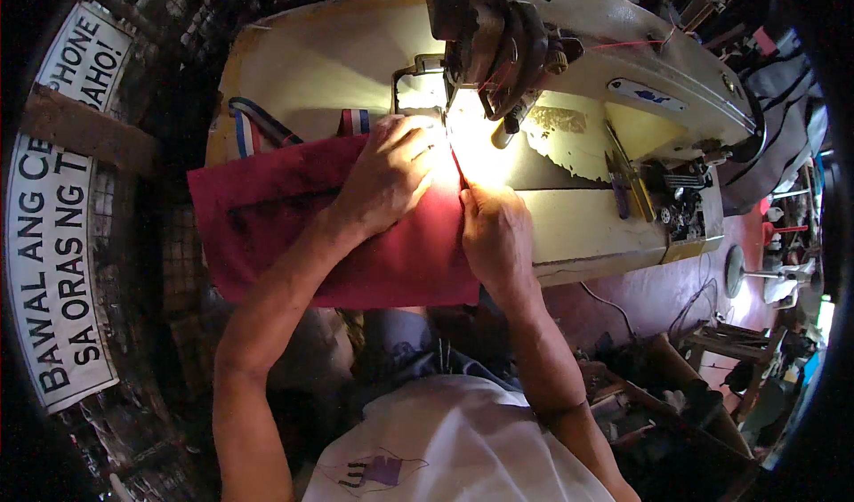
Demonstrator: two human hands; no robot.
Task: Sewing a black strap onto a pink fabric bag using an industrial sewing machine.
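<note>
Red cloth (pixel 400 262), pinched at its right edge between right fingers (pixel 487 201), drawn nearly together. Touched from above by left fingers (pixel 410 139), bent and only slightly parted (cannot tell whether also gripping). Spread over the near side of the counter (pixel 329 57), beneath the left fingers and to the left of the right ones, close to the sewing machine (pixel 614 48).

To our left we see a dark wire-mesh wall (pixel 178 235) and a white signboard (pixel 58 279) with black lettering, a brown plank (pixel 93 133) across it. Ahead, bright light (pixel 476 133) pools on a pale worktable (pixel 329 48). At right we see a pinkish floor (pixel 578 315), a trailing cable (pixel 614 304), a wooden stand (pixel 740 346) among clutter and, dimly, perhaps a light tube (pixel 825 317).
</note>
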